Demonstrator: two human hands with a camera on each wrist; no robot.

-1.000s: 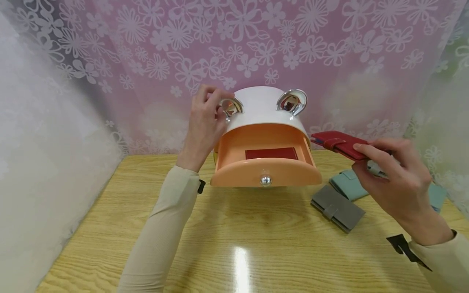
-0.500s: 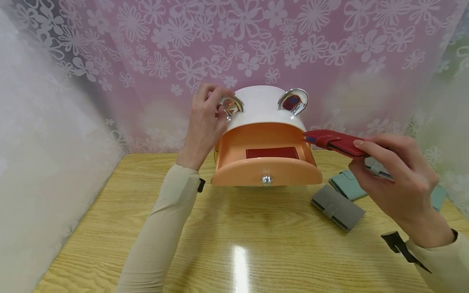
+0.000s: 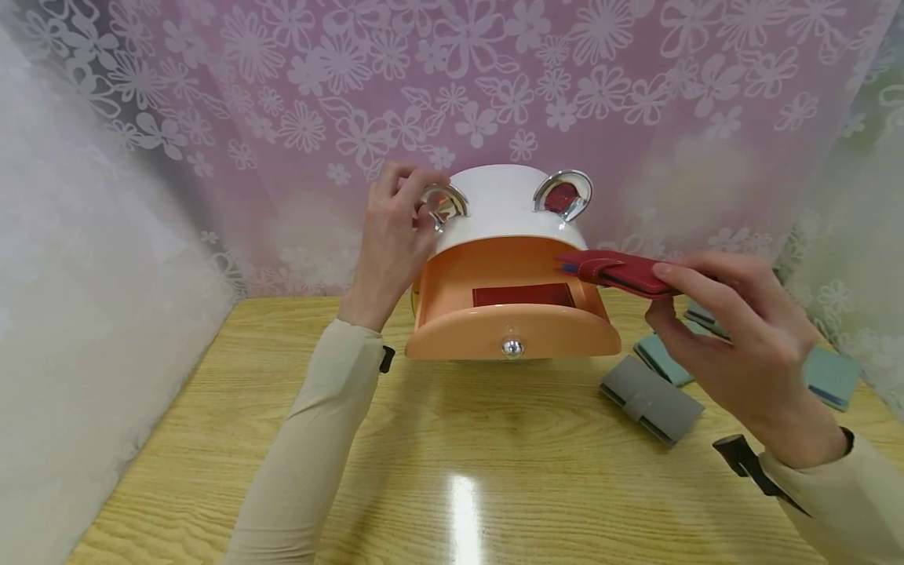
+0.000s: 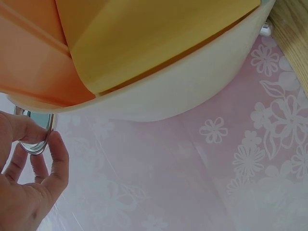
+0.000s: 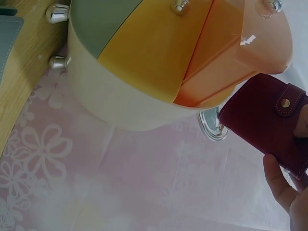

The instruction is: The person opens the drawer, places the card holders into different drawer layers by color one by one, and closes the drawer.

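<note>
My left hand (image 3: 391, 243) pinches the left silver ear (image 3: 457, 202) of a white drawer cabinet (image 3: 504, 196); thumb and fingers close round that ear (image 4: 36, 147) in the left wrist view. The cabinet's orange top drawer (image 3: 452, 337) is pulled out, with a red wallet (image 3: 523, 296) lying flat inside. Between right thumb and fingers, my right hand (image 3: 749, 337) holds another red wallet (image 3: 625, 275), its far end above the drawer's right side. The right wrist view shows this wallet (image 5: 262, 113) fastened by a snap strap, beside the drawer front.
On the wooden table (image 3: 494, 439), right of the cabinet, lie a grey wallet (image 3: 653, 399), a teal one (image 3: 660, 361) and a light teal one (image 3: 833, 375). Another grey wallet (image 3: 706, 320) is partly behind the right hand. A flowered curtain (image 3: 494, 86) hangs close behind.
My right hand has moved left with the red wallet, bringing its far end from beside the cabinet to over the open drawer. The left hand stays on the ear.
</note>
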